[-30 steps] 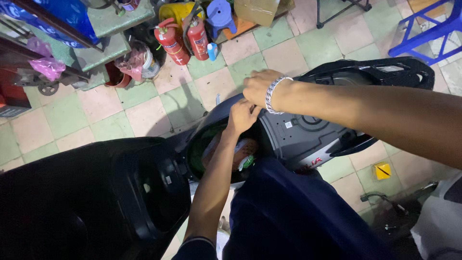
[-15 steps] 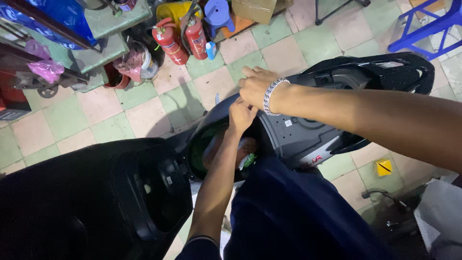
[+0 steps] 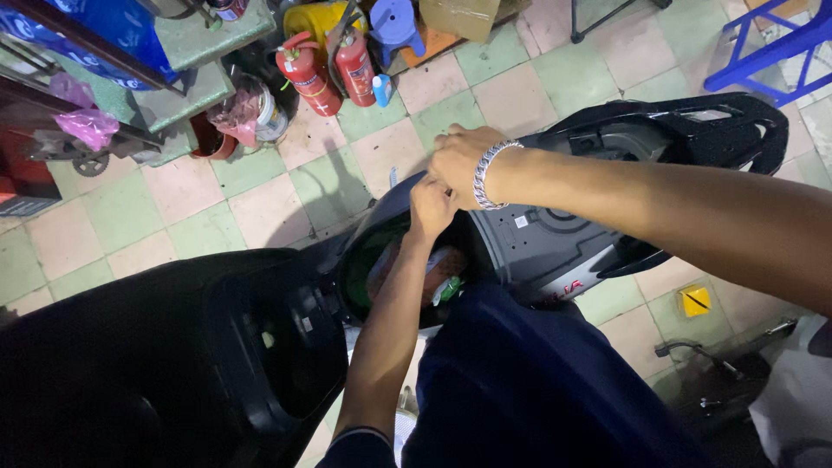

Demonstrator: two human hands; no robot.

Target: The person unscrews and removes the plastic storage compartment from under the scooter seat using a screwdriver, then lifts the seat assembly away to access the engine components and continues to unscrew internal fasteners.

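Black plastic all round us: we lean over a scooter with its seat [image 3: 130, 364] tipped up on our left and the open under-seat compartment [image 3: 390, 269] below. Our left hand [image 3: 431, 206] and right hand [image 3: 459, 160] meet at the far rim of that opening, just where the grey rear body panel [image 3: 555, 243] begins. Both sets of fingers are curled in close together, pressed against something small at the panel's edge; what they pinch, we cannot tell, since the knuckles hide it. A silver chain bracelet [image 3: 487, 173] sits on the right wrist.

We judge the panel stiff yet thin (moulded plastic of this kind tends to flex and snap at its tabs), so the edge near the fixing points looks the safest place to grip, not the glossy flat, which seems slick.

Inside the compartment lie crumpled wrappers, one green. Beyond, on the tiled floor [image 3: 260, 208], stand two red fire extinguishers [image 3: 329, 69], well apart from us.
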